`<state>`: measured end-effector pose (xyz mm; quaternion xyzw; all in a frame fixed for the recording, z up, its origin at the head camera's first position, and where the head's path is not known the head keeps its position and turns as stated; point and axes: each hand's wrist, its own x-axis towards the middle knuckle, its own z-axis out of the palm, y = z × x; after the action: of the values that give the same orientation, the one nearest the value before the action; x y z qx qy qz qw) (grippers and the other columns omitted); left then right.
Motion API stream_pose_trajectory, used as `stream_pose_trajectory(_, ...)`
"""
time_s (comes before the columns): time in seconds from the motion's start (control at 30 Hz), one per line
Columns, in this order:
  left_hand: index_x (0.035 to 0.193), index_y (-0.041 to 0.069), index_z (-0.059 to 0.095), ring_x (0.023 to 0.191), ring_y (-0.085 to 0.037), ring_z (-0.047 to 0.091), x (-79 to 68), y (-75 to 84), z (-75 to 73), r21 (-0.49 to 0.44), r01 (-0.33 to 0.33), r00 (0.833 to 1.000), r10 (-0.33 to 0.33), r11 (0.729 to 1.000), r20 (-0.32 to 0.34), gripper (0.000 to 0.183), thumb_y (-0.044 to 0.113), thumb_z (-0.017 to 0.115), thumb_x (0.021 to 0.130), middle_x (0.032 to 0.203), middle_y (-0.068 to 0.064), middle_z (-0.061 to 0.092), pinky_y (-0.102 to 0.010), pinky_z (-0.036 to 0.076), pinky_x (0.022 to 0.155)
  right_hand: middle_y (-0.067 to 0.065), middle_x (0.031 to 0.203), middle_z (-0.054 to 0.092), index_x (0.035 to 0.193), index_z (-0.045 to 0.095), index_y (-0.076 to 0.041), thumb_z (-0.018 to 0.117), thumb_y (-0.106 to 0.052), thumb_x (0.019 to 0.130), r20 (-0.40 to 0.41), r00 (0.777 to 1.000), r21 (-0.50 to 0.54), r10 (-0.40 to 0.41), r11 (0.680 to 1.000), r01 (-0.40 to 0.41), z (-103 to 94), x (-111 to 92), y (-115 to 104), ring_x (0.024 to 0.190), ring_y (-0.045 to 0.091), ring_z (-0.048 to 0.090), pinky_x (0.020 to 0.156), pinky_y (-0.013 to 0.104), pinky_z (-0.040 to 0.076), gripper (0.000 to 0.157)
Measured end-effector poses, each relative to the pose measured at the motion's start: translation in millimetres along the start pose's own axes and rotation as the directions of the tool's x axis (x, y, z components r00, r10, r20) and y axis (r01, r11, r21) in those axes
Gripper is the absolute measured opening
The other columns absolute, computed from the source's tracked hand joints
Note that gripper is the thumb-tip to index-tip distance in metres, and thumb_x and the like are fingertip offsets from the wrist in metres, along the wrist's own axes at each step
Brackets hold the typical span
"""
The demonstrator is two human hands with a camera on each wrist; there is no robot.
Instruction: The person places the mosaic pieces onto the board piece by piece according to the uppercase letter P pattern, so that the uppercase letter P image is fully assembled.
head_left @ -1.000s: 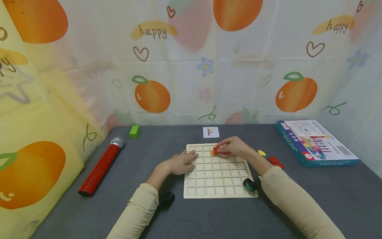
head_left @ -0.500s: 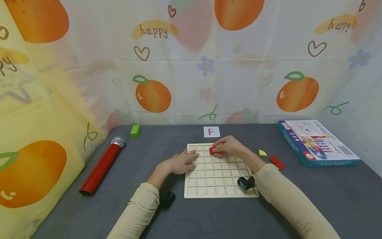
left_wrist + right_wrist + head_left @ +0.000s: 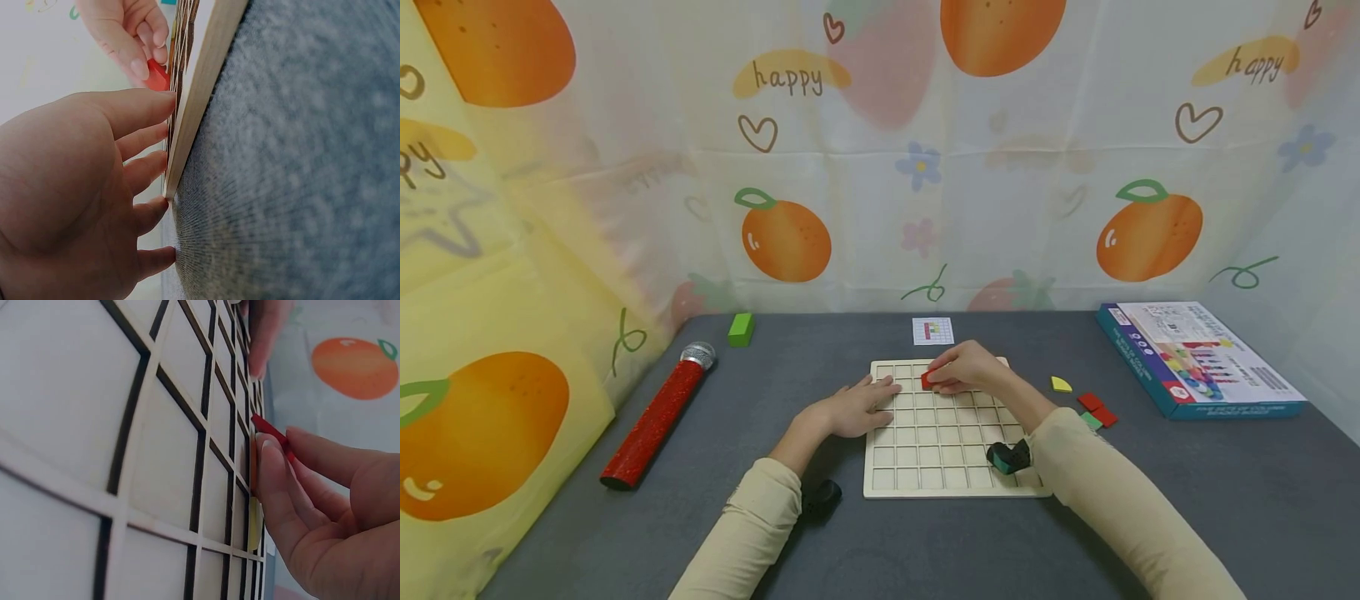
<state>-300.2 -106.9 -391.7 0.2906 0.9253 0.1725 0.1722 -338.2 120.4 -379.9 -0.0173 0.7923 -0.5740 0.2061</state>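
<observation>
A pale wooden grid board (image 3: 927,457) lies on the dark table, divided into square cells. On its left edge rests my left hand (image 3: 848,410), fingers spread and touching the frame, as the left wrist view also shows. My right hand (image 3: 966,367) pinches a red tile (image 3: 927,381) between thumb and fingers over the upper rows. From the right wrist, that tile looks tilted against the grid. Beside the fingers there, an orange piece (image 3: 253,465) and a yellow piece (image 3: 255,524) sit on the board; the right hand covers them in the head view.
Right of the board lie a yellow quarter-round piece (image 3: 1061,384), red tiles (image 3: 1091,402) and a green piece (image 3: 1091,421). A pattern card (image 3: 932,331) lies behind the board. Farther out are a box (image 3: 1210,358), a red glittery microphone (image 3: 655,421) and a green block (image 3: 741,330).
My right hand has shifted left over the upper rows, carrying the red tile. The orange piece beside it has gone out of sight in the head view. My left hand stays put.
</observation>
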Motion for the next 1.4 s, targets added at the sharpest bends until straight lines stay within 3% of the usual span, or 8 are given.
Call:
stream_pose_trajectory(0.83,0.150,0.011,0.031,0.142,-0.038,0.008,-1.8,0.6,0.1,-0.005,-0.005,1.000,0.005,1.000,-0.003,0.054,0.027,0.048,0.102,0.156,-0.010,0.019,-0.060,0.013,0.108,0.010,0.082,0.069,0.098,0.072,0.004,0.074,-0.003,0.082,-0.103,0.994,-0.256,-0.049,0.967,0.021,14.2,5.3,-6.3,0.067,0.014,0.067,0.063,0.027,0.055,0.017)
stream_pose_trajectory(1.4,0.150,0.012,0.032,0.142,-0.037,0.009,-0.5,0.3,0.7,0.010,-0.004,1.000,0.004,1.000,-0.008,0.053,0.027,0.048,0.101,0.156,-0.009,0.020,-0.060,0.013,0.108,0.010,0.079,0.069,0.100,0.072,0.003,0.068,-0.009,0.089,-0.099,0.991,-0.297,-0.086,0.953,0.053,13.2,3.4,-6.0,0.070,0.016,0.065,0.066,0.028,0.054,0.017)
